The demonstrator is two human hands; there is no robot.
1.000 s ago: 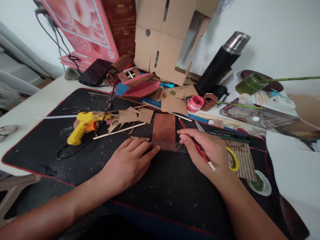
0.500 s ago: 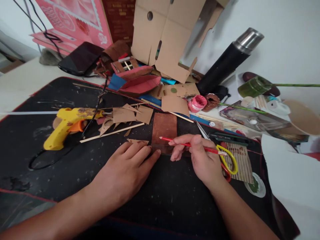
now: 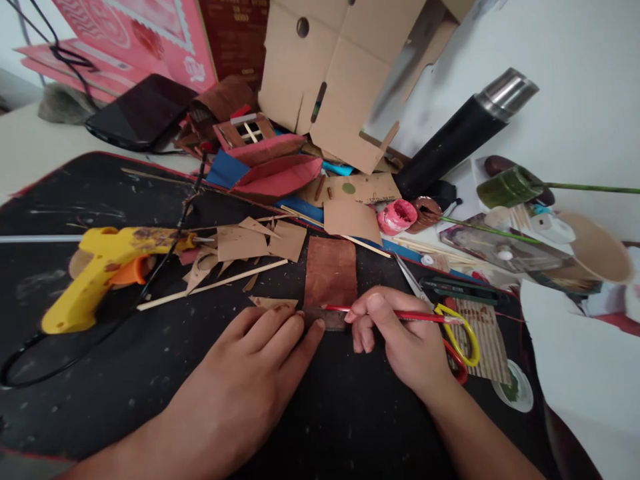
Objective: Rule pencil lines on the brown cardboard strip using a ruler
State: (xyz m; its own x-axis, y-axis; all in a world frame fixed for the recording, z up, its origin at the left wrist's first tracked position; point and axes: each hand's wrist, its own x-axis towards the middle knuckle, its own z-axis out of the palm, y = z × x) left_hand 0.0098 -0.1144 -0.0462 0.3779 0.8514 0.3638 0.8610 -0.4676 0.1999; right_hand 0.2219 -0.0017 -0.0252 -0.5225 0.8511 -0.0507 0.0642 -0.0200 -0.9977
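Note:
A brown painted piece of cardboard lies on the black mat. Across its near edge is a dark, see-through strip that looks like a ruler. My left hand rests palm down with its fingers stretched forward, fingertips pressing on the strip's left end. In my right hand a red pencil is pinched almost level, its tip pointing left at the strip's upper edge. Scissors with yellow and red handles lie just right of that hand, partly hidden.
A yellow glue gun lies at left, its black cord nearby. Cardboard scraps and a wooden stick are beyond my left hand. Pink and brown paint jars stand behind, near a leaning black thermos.
The view has shifted, so the mat's things sit lower in it. The pencil tip has come down from the brown cardboard to the strip's edge. My left hand stays on the strip.

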